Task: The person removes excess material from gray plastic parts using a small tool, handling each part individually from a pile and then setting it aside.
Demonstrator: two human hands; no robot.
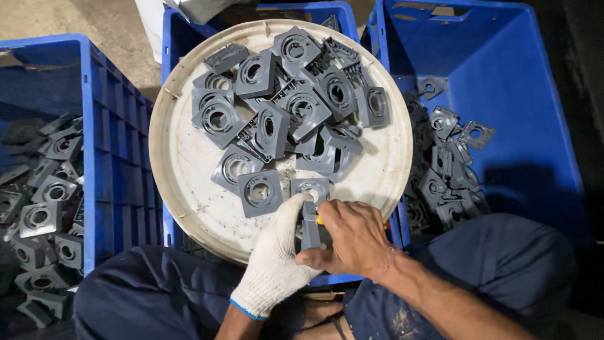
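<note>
Two hands grip one grey square plastic part (311, 232).
White-gloved left hand (275, 258) and bare right hand (351, 238) close on it above round white lid (189, 170).

Three blue plastic crates stand side by side: one at the left (94, 157), one in the middle (327, 11) and one at the right (535, 113). One round white lid (189, 182) lies across the middle crate. About twenty grey square moulded parts (302, 107), each with a round hole, are heaped on the lid; the pile overlaps too much for an exact count. One more grey part (310, 230) is held upright at the lid's near edge. The left crate shows roughly fifteen such parts (44, 214), the right crate roughly a dozen (447, 164). Two hands are in view: a left hand (274, 261) in one white knit glove and a bare right hand (349, 239). One yellow-handled tool (319, 220) peeks out from the right hand.
</note>
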